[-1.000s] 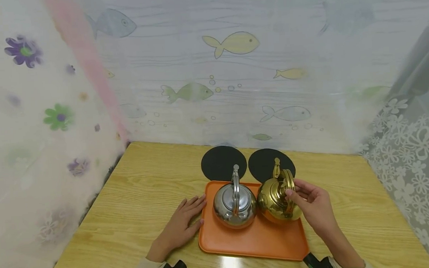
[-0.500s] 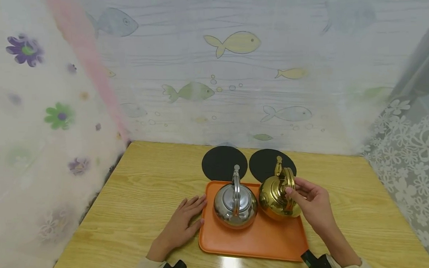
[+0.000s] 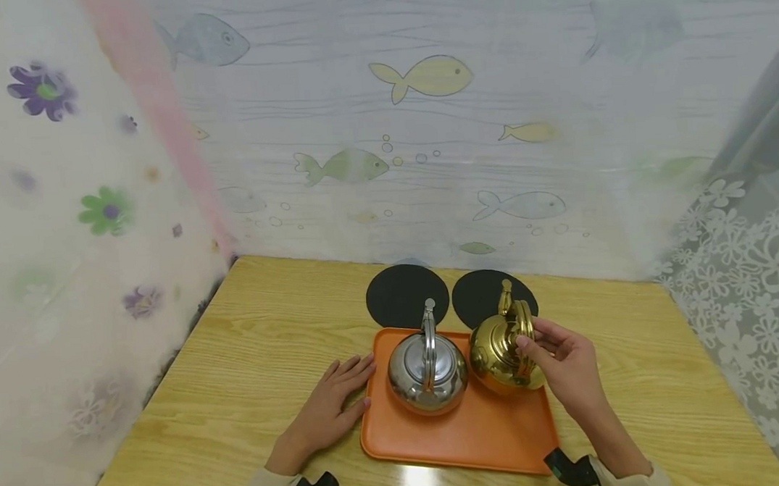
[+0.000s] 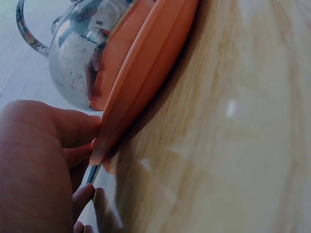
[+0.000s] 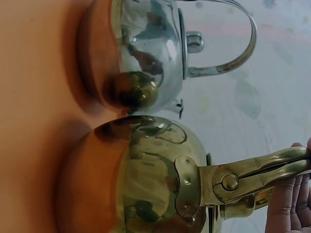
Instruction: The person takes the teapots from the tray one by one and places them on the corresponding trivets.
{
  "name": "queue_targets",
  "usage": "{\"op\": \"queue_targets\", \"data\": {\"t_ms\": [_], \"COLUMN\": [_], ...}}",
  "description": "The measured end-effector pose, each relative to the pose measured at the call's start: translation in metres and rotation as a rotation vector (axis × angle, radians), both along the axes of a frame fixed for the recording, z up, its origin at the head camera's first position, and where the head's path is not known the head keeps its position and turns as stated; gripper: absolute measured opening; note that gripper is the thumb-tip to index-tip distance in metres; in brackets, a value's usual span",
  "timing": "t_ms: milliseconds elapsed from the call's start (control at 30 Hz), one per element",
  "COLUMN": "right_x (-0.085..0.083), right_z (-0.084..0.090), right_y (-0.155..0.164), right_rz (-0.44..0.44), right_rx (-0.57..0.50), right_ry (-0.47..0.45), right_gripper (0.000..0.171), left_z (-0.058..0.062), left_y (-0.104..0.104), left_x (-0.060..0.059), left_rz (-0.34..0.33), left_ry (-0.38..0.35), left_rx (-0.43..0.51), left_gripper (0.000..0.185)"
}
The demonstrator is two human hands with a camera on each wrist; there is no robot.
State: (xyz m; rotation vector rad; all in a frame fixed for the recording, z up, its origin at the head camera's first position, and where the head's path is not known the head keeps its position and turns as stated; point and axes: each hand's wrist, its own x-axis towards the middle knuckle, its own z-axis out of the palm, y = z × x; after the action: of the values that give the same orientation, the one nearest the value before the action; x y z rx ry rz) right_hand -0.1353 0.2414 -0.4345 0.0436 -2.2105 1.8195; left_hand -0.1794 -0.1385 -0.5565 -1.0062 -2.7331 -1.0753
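Your worktop (image 3: 258, 365) carries an orange tray (image 3: 463, 435) with two black round mats (image 3: 401, 295) just behind it, and on the tray a silver kettle (image 3: 428, 372) stands just beside a gold kettle (image 3: 499, 354), which sits at the tray's right back corner, slightly tilted. Your right hand (image 3: 565, 369) is at the gold kettle's right side, its fingers (image 3: 523, 344) curled round the raised handle (image 5: 262, 170). Your left hand (image 3: 331, 405) lies flat on the worktop with fingers (image 4: 73, 128) straight, their tips touching the tray's left rim.
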Motion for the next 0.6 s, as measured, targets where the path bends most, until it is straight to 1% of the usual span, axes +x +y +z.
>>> {"op": "queue_targets", "data": {"t_ms": [300, 600], "right_x": [-0.0019, -0.0063], "right_z": [-0.0011, 0.0013], "right_y": [0.0003, -0.0031], "right_rz": [0.011, 0.01], "right_rx": [-0.019, -0.023], "right_ry": [0.02, 0.017], "right_gripper": [0.039, 0.038], "left_z": [0.0005, 0.0018], "left_y": [0.0001, -0.0005], "left_x": [0.0004, 0.0002], "left_rz": [-0.012, -0.014], "left_ry": [-0.004, -0.013], "left_rx": [0.0, 0.008], "left_gripper": [0.057, 0.057]}}
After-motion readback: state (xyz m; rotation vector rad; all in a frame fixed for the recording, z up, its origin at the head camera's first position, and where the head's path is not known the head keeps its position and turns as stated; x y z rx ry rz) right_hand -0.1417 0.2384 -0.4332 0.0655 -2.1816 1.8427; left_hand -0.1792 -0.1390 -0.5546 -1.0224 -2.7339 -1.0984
